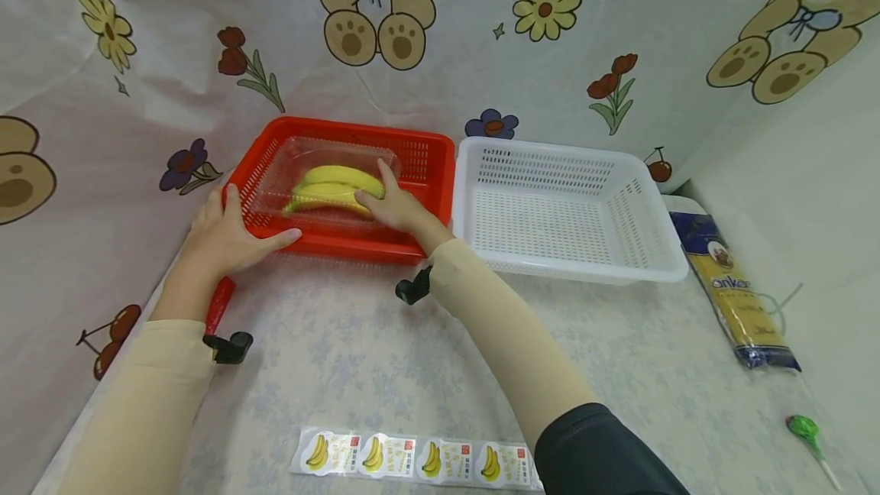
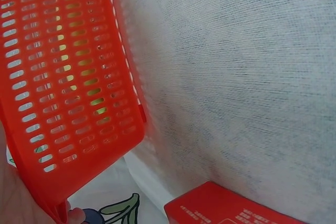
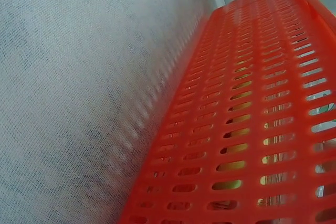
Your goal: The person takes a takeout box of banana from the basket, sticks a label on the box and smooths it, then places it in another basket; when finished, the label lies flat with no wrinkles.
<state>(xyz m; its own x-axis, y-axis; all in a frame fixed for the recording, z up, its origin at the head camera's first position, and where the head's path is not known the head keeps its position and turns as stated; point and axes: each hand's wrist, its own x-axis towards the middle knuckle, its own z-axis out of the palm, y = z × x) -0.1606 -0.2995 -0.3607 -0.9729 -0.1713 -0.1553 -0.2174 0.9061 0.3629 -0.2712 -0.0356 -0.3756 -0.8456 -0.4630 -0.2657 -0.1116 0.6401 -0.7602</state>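
Note:
A red slatted basket point(image 1: 426, 151) stands at the back of the table. Inside it lies a clear plastic box point(image 1: 302, 150) with yellow bananas point(image 1: 337, 188) in it. My left hand point(image 1: 218, 239) grips the basket's front left corner, thumb along the front rim. In the left wrist view, a fingertip point(image 2: 76, 215) shows behind the rim. Reaching over the basket's front, my right hand point(image 1: 397, 208) holds the right end of the clear box. Its thumb overlaps the bananas and the index finger points to the back; its other fingers are hidden.
A white slatted basket point(image 1: 543, 228) stands right beside the red one. Farther right lie a yellow and blue pasta packet point(image 1: 732, 289) and a green lollipop point(image 1: 804, 428). A strip of banana stickers point(image 1: 415, 458) lies in front. A red printed thing point(image 1: 220, 304) lies by my left wrist.

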